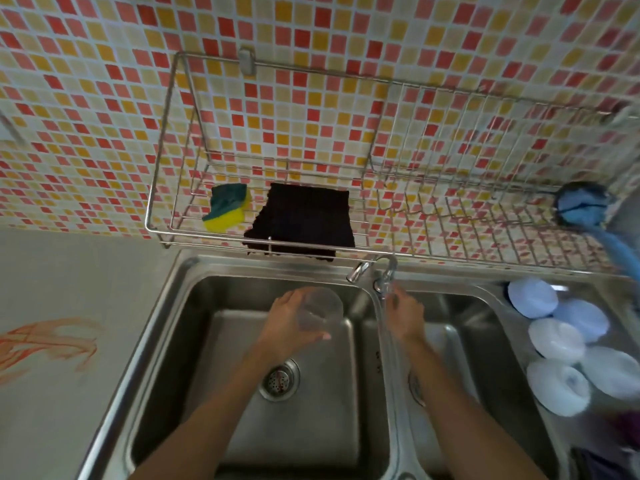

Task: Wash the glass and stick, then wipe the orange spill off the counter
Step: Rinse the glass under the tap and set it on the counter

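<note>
the left hand (289,322) grips a clear glass (320,310) over the left basin of a steel double sink (166,327), its fingers (313,337) curled round the side of the glass and the thumb side toward the tap. the glass lies tilted, its open mouth turned up toward the camera, above and a little behind the drain (278,380). the right hand (405,315) is raised at the divider between the 2 basins, just under the spout of the tap (382,275); its fingers point toward the spout, but blur hides whether they touch it or hold anything, so i cannot tell how far they are closed. a thin pale streak runs down from the spout along the divider; whether it is water or the stick i cannot tell.

the orange spill (45,341) is smeared on the grey table (69,271) well to the left of the sink, apart from both hands.

on the tiled wall behind hangs a wire rack (433,251). in its left part lie a yellow and green sponge (227,211) and, just beside it, a black cloth (301,220) whose front edge hangs over the rack wire. a blue brush-like tool (581,204) sits at the rack's far right end. several pale round bowls or lids (557,341) are stacked on the drainboard right of the sink, blurred.
</note>
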